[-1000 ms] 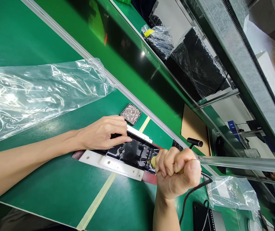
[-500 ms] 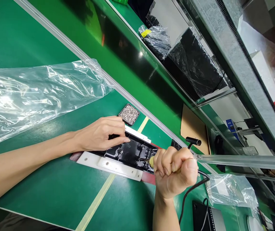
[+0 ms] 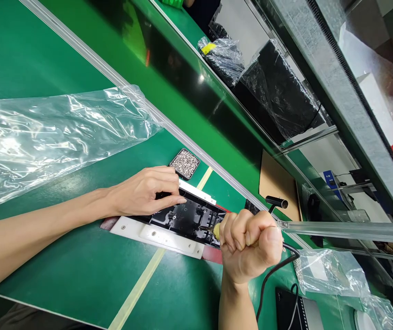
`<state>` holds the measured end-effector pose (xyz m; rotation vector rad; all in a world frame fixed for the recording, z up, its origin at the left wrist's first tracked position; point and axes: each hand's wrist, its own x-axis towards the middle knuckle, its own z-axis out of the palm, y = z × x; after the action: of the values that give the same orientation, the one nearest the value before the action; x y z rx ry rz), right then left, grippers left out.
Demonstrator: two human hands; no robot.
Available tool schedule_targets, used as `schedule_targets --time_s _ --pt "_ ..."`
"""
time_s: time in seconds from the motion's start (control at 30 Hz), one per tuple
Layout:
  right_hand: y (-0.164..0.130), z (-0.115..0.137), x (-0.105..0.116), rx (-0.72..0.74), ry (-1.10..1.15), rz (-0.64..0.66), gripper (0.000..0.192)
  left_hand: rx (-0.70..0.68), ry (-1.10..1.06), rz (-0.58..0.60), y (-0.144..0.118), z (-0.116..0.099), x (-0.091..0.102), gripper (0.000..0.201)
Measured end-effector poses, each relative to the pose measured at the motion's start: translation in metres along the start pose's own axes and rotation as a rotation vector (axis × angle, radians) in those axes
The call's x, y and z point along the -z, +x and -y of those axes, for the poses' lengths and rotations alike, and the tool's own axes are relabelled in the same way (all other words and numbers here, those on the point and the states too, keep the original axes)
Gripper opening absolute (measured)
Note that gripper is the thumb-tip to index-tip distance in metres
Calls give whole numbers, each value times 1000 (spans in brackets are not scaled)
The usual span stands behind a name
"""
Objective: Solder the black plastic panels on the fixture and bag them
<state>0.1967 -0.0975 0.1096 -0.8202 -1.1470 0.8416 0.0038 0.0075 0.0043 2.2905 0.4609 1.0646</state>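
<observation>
A long black plastic housing (image 3: 189,215) lies in a white fixture (image 3: 172,240) on the green bench. My left hand (image 3: 148,190) rests on the housing's left end, thumb stretched along its inside and the other fingers bent over the far side, holding it. A yellow-handled soldering iron (image 3: 216,231) with a black cable is in my right hand (image 3: 249,245), gripped in a fist. The metal tip points left and sits at the housing's ribbed right part. Whatever lies under the tip is too small to make out. Just behind the housing stands a small black tray (image 3: 185,163) of tiny metal pieces.
A large clear plastic bag (image 3: 55,142) covers the left of the bench. A metal rail (image 3: 189,144) crosses behind the work. To the right are a black tube on a stand (image 3: 277,202), the iron's cable (image 3: 268,275), another plastic bag (image 3: 334,272) and a black device (image 3: 297,309).
Both hands and the iron stay practically in place. Beyond the bench, at the top, a bit of a person in dark clothing has shifted slightly.
</observation>
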Motion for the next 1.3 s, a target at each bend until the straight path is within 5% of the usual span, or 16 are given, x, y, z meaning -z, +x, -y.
schedule_targets --time_s 1.3 --pt "0 0 2 -12 13 21 43 -9 -10 -5 -1 1 -1 27"
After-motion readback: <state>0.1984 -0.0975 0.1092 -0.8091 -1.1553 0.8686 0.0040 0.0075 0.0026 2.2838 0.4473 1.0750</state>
